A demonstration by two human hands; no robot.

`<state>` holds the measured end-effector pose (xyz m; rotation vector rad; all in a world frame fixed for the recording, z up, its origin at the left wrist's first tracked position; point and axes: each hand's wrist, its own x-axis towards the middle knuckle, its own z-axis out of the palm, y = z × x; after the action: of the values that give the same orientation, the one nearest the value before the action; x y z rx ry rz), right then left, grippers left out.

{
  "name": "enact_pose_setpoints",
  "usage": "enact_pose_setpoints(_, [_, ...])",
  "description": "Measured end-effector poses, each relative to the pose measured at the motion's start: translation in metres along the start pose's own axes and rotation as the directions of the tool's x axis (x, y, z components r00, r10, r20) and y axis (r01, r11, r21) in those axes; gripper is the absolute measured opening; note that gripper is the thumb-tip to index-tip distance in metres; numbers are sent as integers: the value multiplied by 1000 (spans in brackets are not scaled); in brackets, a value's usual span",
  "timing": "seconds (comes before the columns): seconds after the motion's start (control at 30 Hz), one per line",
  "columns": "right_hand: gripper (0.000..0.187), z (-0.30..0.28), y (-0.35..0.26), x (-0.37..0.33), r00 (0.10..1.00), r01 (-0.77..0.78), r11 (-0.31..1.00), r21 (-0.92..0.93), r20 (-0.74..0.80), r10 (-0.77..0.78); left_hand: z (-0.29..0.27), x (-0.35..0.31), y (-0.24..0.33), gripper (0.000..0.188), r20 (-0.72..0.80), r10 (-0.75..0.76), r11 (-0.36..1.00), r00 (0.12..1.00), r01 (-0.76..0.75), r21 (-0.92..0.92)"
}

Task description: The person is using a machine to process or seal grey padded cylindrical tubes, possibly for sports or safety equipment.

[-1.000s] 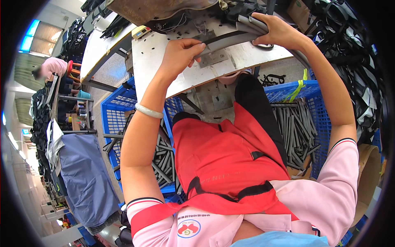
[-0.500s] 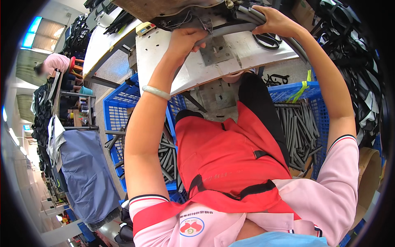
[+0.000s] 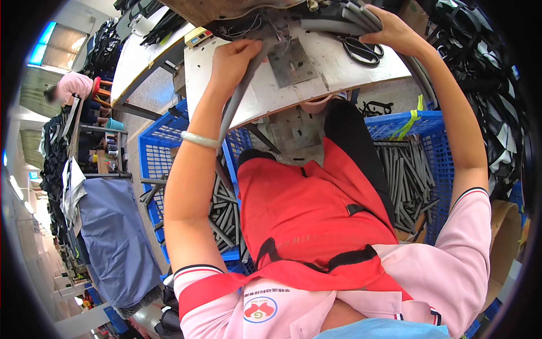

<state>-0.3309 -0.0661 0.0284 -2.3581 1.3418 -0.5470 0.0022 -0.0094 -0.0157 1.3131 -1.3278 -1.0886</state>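
At the left part of the white tabletop (image 3: pixel 212 73), my left hand (image 3: pixel 230 65) is closed on a long grey foam tube (image 3: pixel 240 93). The tube slants down past the table's front edge beside my forearm. My right hand (image 3: pixel 389 33) is closed around several grey tubes (image 3: pixel 357 18) at the table's far right. Near its fingertips lies a pair of black-handled scissors (image 3: pixel 364 52). Between my hands are the machine (image 3: pixel 226 11), cut off by the top of the picture, and a metal plate (image 3: pixel 293 63) set in the table. Loose threads hang by the machine.
Blue crates of grey tubes stand at my left (image 3: pixel 158 150) and right (image 3: pixel 437 147). Black straps (image 3: pixel 480 73) hang at the right. A small yellow-and-white box (image 3: pixel 197 37) sits on the table. Another person (image 3: pixel 76 87) sits far left, beyond a blue cloth cover (image 3: pixel 116 231).
My left hand has moved left, drawing its tube away from the machine and the right-hand bundle. My right hand has shifted slightly right, and more of the scissors shows.
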Motion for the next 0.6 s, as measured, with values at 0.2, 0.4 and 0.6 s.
enact_pose_setpoints(0.2, [19, 110, -98, -78, 841, 541, 790, -289, 203, -501, 48, -37, -2, 27, 333, 115, 840, 936, -271, 470])
enact_pose_setpoints(0.4, [23, 161, -119, -76, 713, 623, 752, -215, 552, -432, 79, -51, -2, 29, 404, -30, 983, 914, -46, 176])
enact_pose_setpoints(0.6, [39, 73, -34, -63, 918, 382, 921, -79, 144, -369, 1, -94, -51, 36, 442, -368, 928, 818, 289, 237])
